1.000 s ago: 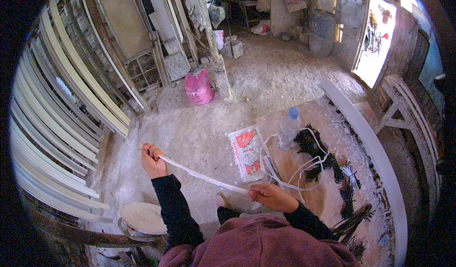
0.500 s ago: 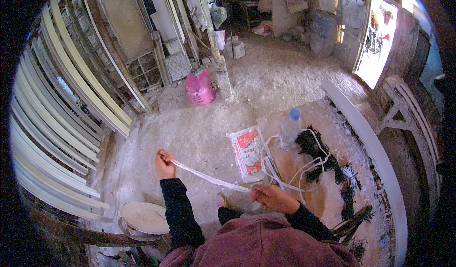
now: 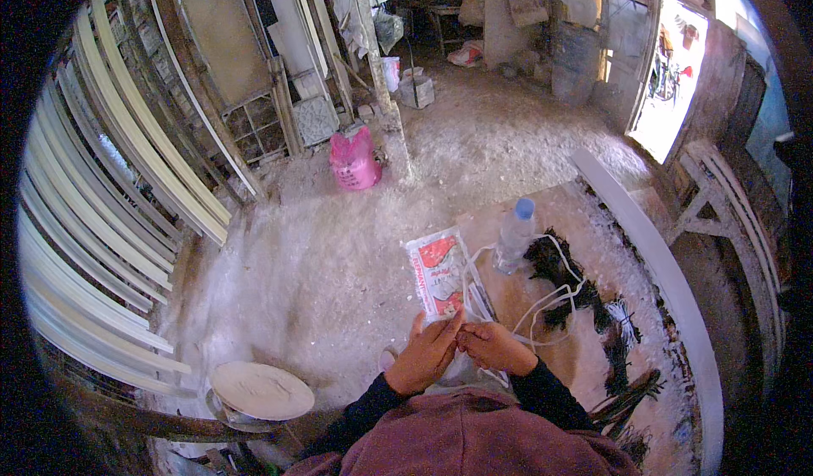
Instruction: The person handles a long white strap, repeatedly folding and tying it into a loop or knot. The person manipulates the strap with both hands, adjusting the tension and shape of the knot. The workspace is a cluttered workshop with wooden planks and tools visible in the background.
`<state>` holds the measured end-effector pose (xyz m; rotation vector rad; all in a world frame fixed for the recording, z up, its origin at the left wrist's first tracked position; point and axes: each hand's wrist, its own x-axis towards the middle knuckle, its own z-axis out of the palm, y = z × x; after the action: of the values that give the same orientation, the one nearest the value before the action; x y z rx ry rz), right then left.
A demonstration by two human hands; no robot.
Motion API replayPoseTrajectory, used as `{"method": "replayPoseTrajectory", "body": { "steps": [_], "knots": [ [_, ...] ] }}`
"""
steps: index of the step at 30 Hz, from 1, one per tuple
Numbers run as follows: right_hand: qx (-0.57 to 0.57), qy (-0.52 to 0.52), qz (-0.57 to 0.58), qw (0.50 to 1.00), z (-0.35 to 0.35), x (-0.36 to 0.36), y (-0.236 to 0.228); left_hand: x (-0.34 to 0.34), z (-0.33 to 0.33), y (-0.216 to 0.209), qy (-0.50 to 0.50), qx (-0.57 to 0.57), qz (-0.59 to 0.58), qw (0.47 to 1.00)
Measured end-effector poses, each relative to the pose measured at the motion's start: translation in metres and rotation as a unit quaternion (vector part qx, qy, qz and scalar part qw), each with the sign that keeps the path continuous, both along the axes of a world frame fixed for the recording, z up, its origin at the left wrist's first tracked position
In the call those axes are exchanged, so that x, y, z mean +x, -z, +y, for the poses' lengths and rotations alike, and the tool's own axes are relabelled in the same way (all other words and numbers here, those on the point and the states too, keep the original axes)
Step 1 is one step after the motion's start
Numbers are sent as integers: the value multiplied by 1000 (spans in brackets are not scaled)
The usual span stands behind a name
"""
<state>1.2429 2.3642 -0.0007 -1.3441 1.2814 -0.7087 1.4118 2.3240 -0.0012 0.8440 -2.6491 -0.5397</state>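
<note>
My left hand and my right hand meet in front of me, fingertips nearly touching. A white plastic strap runs by my right hand, whose fingers are curled round it. The left fingers press close to the right ones at the strap; what lies between them is mostly hidden. Just beyond my hands lies a red-and-white printed plastic packet. Loose loops of thin white strap spread over the wooden board around a clear bottle with a blue cap.
Bundles of black ties lie on the powdery board, bordered by a long pale strip. A round whitish-topped container stands at lower left. Long pale mouldings are racked at left. A pink bag sits on the floor.
My left hand has come from the far left to beside my right hand. The strap stretched between them is no longer taut. My right hand has moved little.
</note>
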Motion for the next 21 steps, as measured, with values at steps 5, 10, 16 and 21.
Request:
{"method": "replayPoseTrajectory", "body": {
  "steps": [5, 10, 16, 21],
  "knots": [
    [40, 4, -107, 993, 3, -4, 2, -1, -5, 1, 64, 71, 56, 994],
    [69, 3, -159, 985, 6, -6, -5, 4, -6, -4, 78, 150, 53, 984],
    [76, 29, -243, 967, 12, -7, -21, 10, -3, -15, 32, 138, 153, 978],
    [-16, 14, -274, 961, 17, -4, -29, 4, 4, -20, -74, 134, 247, 957]
  ]
}}
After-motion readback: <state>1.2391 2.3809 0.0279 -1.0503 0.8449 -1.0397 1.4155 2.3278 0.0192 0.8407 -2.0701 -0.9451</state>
